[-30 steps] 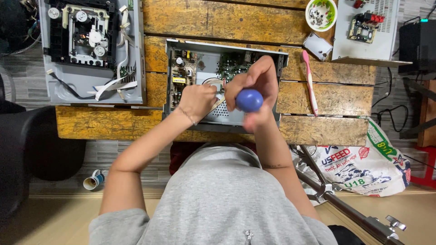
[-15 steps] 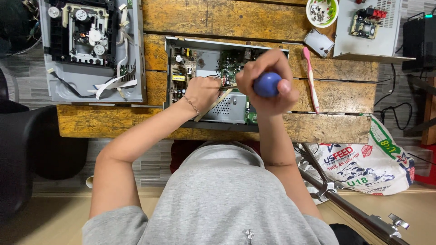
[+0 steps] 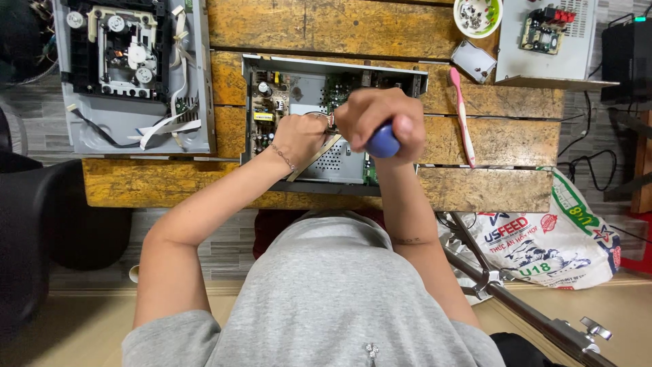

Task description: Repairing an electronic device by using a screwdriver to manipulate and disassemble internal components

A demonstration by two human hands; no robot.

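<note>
Screwdriver at work inside an opened electronics chassis

The person's right hand [image 3: 380, 115] is closed in a full fist round a screwdriver with a rounded blue handle [image 3: 382, 141]; the shaft and tip are hidden beneath the hand. The left hand [image 3: 299, 138] rests inside the open grey metal chassis [image 3: 326, 119], fingers curled and pinching something small just beside the tool; what they pinch cannot be told. A thin bracelet circles that wrist.

Judgement: the step in hand appears to be turning a fastener inside the case, the left hand steadying nearby. The next move would call for steady downward pressure, the tip kept seated and clear of the circuit board [image 3: 272, 112].

Materials: the chassis is thin sheet metal, sharp-edged, with a perforated floor panel; the board is brownish and crowded with components. It lies on a worn, scarred wooden plank bench [image 3: 489, 139]. A second opened unit [image 3: 132, 75] with loose ribbon cables lies at the left; a pink toothbrush [image 3: 462, 115] and a green-rimmed bowl [image 3: 477, 15] of small parts lie at the right
</note>
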